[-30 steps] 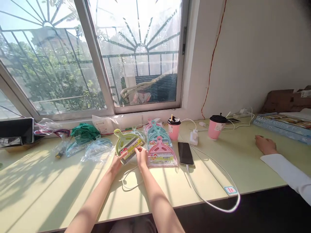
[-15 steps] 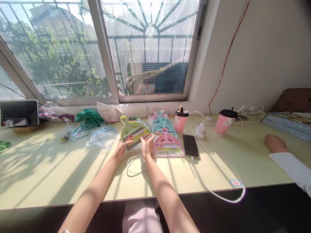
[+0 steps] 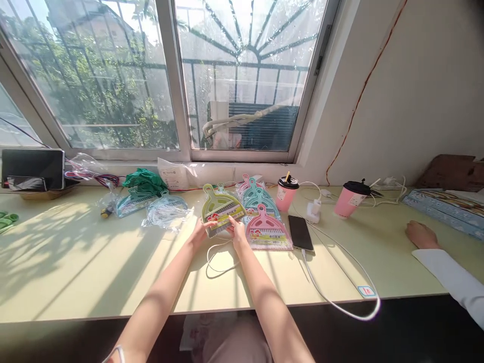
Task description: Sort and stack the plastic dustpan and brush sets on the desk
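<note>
The pale table (image 3: 136, 282) carries everything; its near edge runs in front of the person's forearms and its far edge meets the window wall. Nearer that far edge, a group of teal and pink dustpan-and-brush sets lies overlapped, the pink set (image 3: 266, 223) frontmost. Just left of it, the green dustpan-and-brush set (image 3: 224, 205) is held tilted, handle toward the far edge; whether it touches the surface I can't tell. It looks like thin moulded plastic, so probably light and fairly stiff, hard to break, though any glossy wrapping could slide under the fingers. The left hand (image 3: 198, 233) grips the lower left corner, thumb laid over the front; the right hand (image 3: 237, 231) closes at the lower edge toward the right, its fingers behind partly hidden. These 2 holds suit the broad, flat pan. The printed label (image 3: 224, 218) likely bends easily; the loop handle (image 3: 208, 189) should give 1 firmer hold.
</note>
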{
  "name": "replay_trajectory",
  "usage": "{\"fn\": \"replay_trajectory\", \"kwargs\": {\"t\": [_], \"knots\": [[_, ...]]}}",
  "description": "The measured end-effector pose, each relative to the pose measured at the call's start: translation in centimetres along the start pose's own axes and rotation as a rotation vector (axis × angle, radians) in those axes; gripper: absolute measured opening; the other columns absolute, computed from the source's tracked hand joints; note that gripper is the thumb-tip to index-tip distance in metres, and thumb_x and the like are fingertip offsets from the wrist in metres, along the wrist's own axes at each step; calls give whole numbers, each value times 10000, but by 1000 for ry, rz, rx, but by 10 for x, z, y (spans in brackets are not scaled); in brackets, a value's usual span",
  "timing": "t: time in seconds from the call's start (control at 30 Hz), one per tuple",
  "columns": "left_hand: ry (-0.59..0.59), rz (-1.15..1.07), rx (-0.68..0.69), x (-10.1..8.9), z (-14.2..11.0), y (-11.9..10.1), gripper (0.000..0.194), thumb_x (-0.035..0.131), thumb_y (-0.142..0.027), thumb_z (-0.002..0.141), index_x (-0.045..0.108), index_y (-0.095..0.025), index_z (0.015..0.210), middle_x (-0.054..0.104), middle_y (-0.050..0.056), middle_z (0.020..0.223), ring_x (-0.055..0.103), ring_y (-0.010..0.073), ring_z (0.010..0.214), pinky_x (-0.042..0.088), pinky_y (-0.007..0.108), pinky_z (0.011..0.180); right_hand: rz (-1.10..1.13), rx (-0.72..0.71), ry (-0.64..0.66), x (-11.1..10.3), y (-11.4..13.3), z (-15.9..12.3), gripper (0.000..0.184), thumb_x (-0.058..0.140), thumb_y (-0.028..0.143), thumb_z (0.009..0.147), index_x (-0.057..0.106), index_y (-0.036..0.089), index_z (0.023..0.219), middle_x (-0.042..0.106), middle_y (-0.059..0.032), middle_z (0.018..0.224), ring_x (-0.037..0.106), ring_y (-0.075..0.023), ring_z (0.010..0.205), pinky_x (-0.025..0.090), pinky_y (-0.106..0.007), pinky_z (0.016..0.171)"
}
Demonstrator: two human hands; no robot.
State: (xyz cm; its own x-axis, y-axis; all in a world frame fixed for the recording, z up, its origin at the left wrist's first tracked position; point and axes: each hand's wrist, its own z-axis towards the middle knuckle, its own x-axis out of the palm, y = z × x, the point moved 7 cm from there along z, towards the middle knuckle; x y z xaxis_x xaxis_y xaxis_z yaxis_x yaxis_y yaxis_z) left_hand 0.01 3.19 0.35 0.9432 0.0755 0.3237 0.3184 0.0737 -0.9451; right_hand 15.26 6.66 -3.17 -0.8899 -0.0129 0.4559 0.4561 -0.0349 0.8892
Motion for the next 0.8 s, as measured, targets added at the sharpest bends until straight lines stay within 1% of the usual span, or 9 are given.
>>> {"fn": "replay_trajectory", "kwargs": {"t": [0.1,0.13,0.2,0.3,0.4,0.5,0.6,0.7,0.8], "knots": [[29,-3,-11,1,2,4,520,921,-281,527,753,-211,1014,799,125,1072,705,397,1177,533,517,1049,84,153,-67,-6,-4,-2,394,884,435,616,643,225,846,773,-74,807,785,-277,816,668,-421,718],[31,-11,-7,1,2,4,519,920,-279,527,752,-212,1014,799,123,1068,703,396,1185,529,512,1055,101,168,-77,-5,-3,-2,388,890,411,608,644,223,843,771,-63,783,784,-271,791,666,-411,697],[32,-28,-5,1,2,5,527,921,-270,532,754,-202,1027,800,128,1069,697,400,1198,518,510,1071,125,174,-97,-3,1,-4,363,896,356,592,644,227,819,770,-39,735,777,-257,735,654,-382,637],[19,-44,1,-1,1,4,555,919,-252,535,757,-192,1062,795,146,1124,696,400,1193,508,516,1090,156,179,-122,-3,2,-6,302,887,267,598,661,231,794,782,-19,720,762,-223,673,635,-322,579],[11,-51,46,-1,-2,-1,603,915,-222,531,751,-212,1112,780,151,1185,695,393,1191,514,525,1084,171,163,-125,-7,2,-9,259,871,212,633,677,210,804,794,-26,748,762,-197,662,646,-295,609],[72,-38,87,2,-6,-9,710,924,-180,536,729,-242,1216,766,133,1256,691,372,1212,519,515,1087,175,131,-128,-13,4,-11,248,866,191,660,667,208,809,797,-25,761,775,-201,700,663,-309,654],[110,-36,97,4,-10,-14,779,926,-150,561,699,-239,1301,749,128,1309,668,372,1276,504,510,1116,152,125,-135,-17,5,-12,240,864,199,681,673,211,825,794,-15,755,785,-203,733,667,-311,683],[95,-37,93,4,-10,-15,758,930,-126,561,708,-213,1281,752,142,1285,655,395,1300,496,517,1129,158,133,-144,-18,5,-12,227,860,193,687,688,203,835,803,-19,777,787,-196,749,665,-295,688],[105,-34,112,5,-8,-15,759,949,-126,546,715,-201,1264,767,145,1236,665,401,1268,498,525,1123,183,137,-145,-17,6,-12,243,873,179,680,695,193,845,807,-28,793,788,-199,765,664,-290,678]]}}
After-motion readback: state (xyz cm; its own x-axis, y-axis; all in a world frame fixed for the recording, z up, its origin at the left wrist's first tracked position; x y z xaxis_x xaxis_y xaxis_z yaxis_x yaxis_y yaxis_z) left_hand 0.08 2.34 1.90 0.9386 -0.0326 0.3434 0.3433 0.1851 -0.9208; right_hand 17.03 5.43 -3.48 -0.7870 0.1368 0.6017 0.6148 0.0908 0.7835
